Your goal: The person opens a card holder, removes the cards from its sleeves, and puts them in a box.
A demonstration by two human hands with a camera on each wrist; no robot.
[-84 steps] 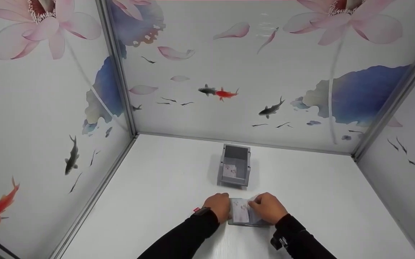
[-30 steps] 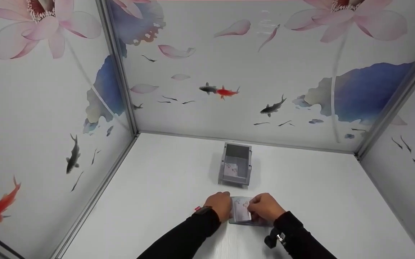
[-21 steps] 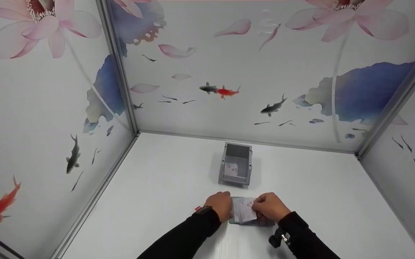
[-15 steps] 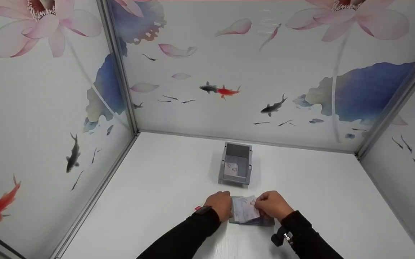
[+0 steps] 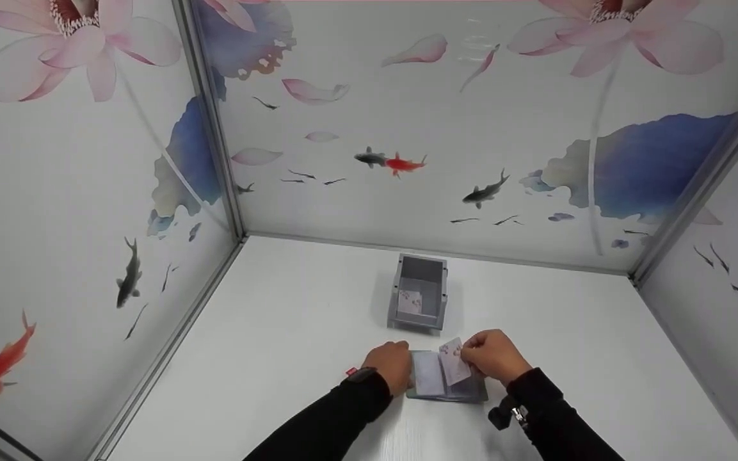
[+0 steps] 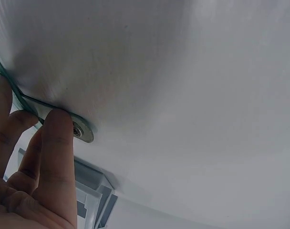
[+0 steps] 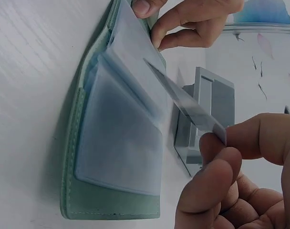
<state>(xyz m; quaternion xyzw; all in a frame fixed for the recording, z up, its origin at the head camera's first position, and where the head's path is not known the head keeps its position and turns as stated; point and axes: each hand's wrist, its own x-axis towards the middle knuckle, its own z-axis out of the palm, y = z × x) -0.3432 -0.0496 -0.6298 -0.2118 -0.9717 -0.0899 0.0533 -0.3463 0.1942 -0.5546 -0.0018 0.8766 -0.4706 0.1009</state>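
A green card holder [image 7: 111, 207] lies open on the white table, its clear plastic sleeves [image 7: 119, 131] spread out. My left hand [image 5: 389, 368] grips the holder's left edge; in the left wrist view its fingers are at a green edge beside a strap with a metal snap [image 6: 77, 131]. Between the thumb and fingertips of my right hand [image 5: 495, 356] a thin card with a pinkish print [image 5: 455, 363] is pinched. That card is tilted above the sleeves, and in the right wrist view it appears nearly edge-on.
Just beyond the card holder stands a grey bin [image 5: 423, 269] with a similar printed card [image 5: 409, 302] inside. White panels printed with flowers and fish enclose the table [image 5: 304, 307] at the back and both sides.
The card has come out of the left sleeve, moving right and up in my right hand. The left sleeve now looks blank. My left hand stays at the holder's edge.
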